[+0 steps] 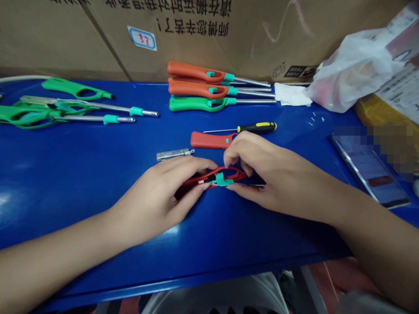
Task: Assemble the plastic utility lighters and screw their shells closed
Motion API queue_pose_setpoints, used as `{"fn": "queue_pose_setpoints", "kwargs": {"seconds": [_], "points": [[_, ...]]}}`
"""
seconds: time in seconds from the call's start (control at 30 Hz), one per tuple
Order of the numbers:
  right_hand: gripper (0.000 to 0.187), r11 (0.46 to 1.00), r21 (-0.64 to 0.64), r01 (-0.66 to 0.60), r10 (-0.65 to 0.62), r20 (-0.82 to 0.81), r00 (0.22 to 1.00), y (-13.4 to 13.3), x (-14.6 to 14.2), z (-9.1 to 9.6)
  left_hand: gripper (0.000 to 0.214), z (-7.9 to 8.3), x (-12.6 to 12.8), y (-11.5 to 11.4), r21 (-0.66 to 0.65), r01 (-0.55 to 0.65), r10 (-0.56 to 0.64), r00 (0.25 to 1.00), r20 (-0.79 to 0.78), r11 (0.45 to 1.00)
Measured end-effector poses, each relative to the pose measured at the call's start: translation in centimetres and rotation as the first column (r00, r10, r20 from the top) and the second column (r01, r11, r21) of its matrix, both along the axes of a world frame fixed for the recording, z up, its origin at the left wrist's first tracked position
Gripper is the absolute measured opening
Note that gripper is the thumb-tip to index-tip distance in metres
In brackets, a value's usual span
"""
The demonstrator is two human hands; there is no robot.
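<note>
Both my hands meet over a red lighter body with a teal trigger piece, low over the blue table. My left hand grips its handle end with fingers curled round it. My right hand pinches the front end near the teal piece, and a thin metal rod pokes out under its fingers. Just behind my hands lie a red handle half, a small metal tube and a black and yellow screwdriver.
Three long-nosed lighters, two orange and one green, lie in a row at the back. Green lighter parts and metal tubes lie at the far left. Cardboard boxes wall the back. A white plastic bag and a phone are at the right.
</note>
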State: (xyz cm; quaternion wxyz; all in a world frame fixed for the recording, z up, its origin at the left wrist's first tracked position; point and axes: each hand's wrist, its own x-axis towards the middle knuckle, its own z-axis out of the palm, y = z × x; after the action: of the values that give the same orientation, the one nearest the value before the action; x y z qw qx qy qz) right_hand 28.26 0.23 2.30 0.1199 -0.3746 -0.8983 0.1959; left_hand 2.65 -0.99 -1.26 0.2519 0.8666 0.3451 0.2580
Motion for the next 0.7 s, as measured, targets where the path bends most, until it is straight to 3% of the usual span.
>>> {"fn": "queue_pose_setpoints", "kwargs": {"seconds": [0.1,0.27,0.53,0.7], "points": [[0.013,0.997,0.072,-0.034,0.028,0.088,0.996,-0.1,-0.1,0.0,0.022,0.0,0.1,-0.1,-0.022,-0.039,0.039,0.999,-0.006,0.999],[0.019,0.986,0.165,-0.033,0.007,0.159,0.987,-0.3,-0.5,-0.7,0.023,-0.1,0.2,-0.2,-0.06,-0.07,0.071,0.997,0.011,0.996],[0.018,1.0,0.014,-0.026,0.026,0.034,0.999,-0.2,-0.9,-1.6,0.025,-0.1,0.2,0.0,-0.061,-0.029,0.03,0.999,0.026,0.998],[0.02,0.997,0.012,-0.07,0.07,0.002,0.998,0.0,-0.7,-1.6,0.02,-0.2,0.1,0.1,-0.066,-0.014,0.016,1.0,0.025,0.998]]}}
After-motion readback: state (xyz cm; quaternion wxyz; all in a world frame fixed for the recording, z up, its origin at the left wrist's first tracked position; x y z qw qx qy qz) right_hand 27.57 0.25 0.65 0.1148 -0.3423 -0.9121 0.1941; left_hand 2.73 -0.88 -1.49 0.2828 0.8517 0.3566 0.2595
